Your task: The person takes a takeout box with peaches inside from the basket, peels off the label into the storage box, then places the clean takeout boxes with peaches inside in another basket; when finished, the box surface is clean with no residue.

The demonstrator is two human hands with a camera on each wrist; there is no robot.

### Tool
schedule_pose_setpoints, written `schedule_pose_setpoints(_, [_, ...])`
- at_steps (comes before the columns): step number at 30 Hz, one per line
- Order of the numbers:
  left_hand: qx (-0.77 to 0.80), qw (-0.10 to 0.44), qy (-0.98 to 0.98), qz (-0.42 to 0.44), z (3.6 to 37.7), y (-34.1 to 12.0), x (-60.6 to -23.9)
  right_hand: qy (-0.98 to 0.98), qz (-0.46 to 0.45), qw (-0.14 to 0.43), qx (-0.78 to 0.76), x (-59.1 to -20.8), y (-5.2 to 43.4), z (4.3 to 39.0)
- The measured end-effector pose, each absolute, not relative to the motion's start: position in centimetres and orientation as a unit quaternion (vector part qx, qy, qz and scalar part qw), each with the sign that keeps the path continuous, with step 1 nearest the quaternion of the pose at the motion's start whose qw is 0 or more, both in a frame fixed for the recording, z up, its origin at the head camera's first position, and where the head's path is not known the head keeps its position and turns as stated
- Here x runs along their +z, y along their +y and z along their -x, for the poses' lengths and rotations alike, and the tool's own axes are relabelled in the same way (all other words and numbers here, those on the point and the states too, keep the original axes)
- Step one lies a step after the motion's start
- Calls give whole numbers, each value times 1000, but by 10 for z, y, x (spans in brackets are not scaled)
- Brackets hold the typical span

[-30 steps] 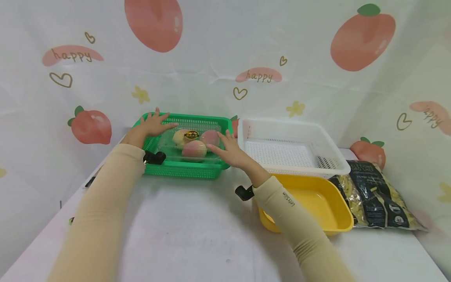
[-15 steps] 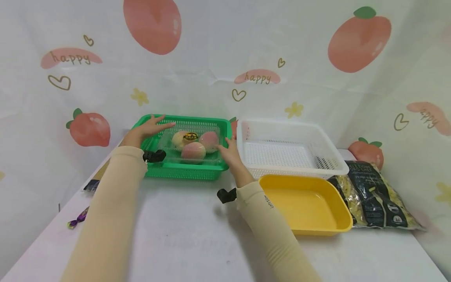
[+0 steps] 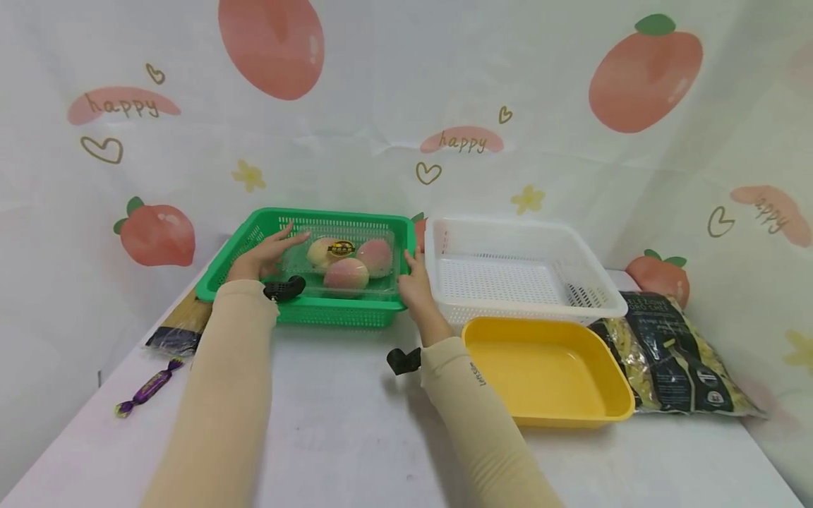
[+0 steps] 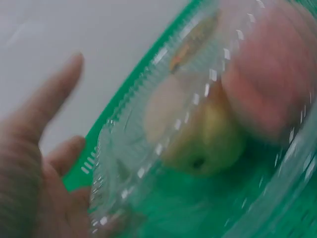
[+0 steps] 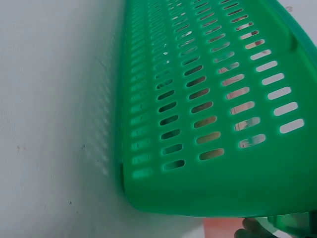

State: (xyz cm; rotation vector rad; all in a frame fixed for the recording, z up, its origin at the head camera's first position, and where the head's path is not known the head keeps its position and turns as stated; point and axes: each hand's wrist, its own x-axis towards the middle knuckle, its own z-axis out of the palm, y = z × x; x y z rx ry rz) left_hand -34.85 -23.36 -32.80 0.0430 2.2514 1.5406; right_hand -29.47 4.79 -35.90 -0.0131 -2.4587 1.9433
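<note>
Your left hand (image 3: 263,255) reaches into the green slotted plastic basket (image 3: 254,229) at the back left of the white desk (image 3: 343,423), fingers straight and touching the clear plastic clamshell box of peaches (image 3: 343,259) lying inside. Your right hand (image 3: 414,282) sits against the basket's right end, thumb up along the rim; whether its fingers curl underneath is hidden.

Bare table (image 3: 330,423) lies open behind both grips, while the green basket's (image 3: 330,310) walls hem them ahead and the white basket (image 3: 527,307) crowds the right grip's (image 3: 413,282) outer side.
</note>
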Motion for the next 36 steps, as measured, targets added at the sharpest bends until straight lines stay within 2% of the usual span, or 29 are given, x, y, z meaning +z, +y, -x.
schedule_pose_setpoints(12, [515,255,818,-27,350,-237,-338,-785,4,13,619,-362,46,293])
schedule_pose_setpoints(22, [492,265,829,-34,351,-238,-338,-791,1,19,611,-361,47,293])
schedule_pose_setpoints(36, [613,176,770,29,342,-228,-325,-794,6,20,607,-360,47,294])
